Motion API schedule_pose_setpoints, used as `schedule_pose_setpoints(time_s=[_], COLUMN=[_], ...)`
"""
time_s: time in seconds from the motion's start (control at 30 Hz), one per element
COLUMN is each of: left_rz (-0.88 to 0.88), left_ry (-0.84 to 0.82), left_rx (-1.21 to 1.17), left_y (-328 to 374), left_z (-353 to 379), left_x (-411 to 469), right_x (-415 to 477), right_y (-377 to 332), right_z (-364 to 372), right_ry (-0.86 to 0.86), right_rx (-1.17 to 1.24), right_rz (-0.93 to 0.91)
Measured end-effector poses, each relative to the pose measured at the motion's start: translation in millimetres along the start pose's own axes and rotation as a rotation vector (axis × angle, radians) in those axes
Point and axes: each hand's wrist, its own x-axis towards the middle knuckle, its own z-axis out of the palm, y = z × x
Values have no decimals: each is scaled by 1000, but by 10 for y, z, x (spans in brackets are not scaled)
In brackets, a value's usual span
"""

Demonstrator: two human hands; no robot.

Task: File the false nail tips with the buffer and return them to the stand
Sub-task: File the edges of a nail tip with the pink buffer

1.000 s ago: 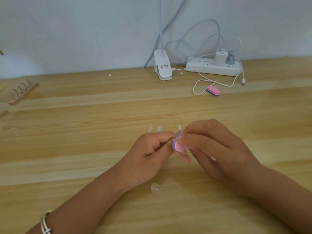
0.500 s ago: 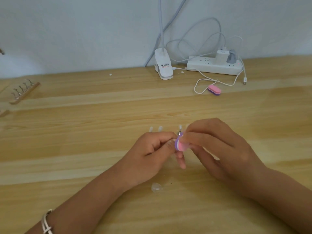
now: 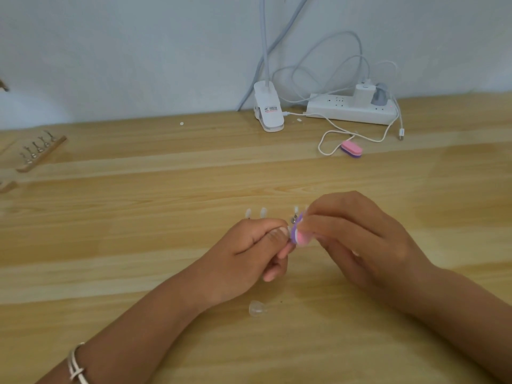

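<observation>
Your left hand sits over the middle of the wooden desk with its fingers curled. The thumb and forefinger pinch a false nail tip, of which only a pale sliver shows. Your right hand is just beside it, fingers bent, gripping the pink-and-purple buffer between thumb and fingertips. The buffer stands on edge with its purple face against the pinched tip, so the two hands meet there. Just behind your knuckles, toward the far edge, three pale nail tips stand upright in a row. One small metal clip peeks out beside the buffer, and your hands hide whatever carries them. A clear loose nail tip lies flat on the desk on the near side of your left hand, close to the wrist but not touching it. A thin bracelet circles your left forearm near the bottom edge of the view. Near the left edge of the desk, well apart from your hands, a wooden stand lies at an angle with a row of bare metal clips. Along the far edge, against the wall, a white clip lamp base stands beside a white power strip. A second buffer lies just in front of the strip, inside a loop of white cable.
</observation>
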Motion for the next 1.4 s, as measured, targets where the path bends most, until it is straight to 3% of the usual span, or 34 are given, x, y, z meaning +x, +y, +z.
schedule_pose_setpoints(time_s=[0.37, 1.4], left_rz=[-29, -52], left_ry=[4, -15], left_rx=[-30, -121], left_y=[60, 74], left_z=[-9, -38], left_x=[-2, -9], right_x=[-23, 18], right_y=[-92, -93], right_z=[59, 46], right_ry=[-16, 1], right_rx=[94, 51], right_rz=[-21, 21])
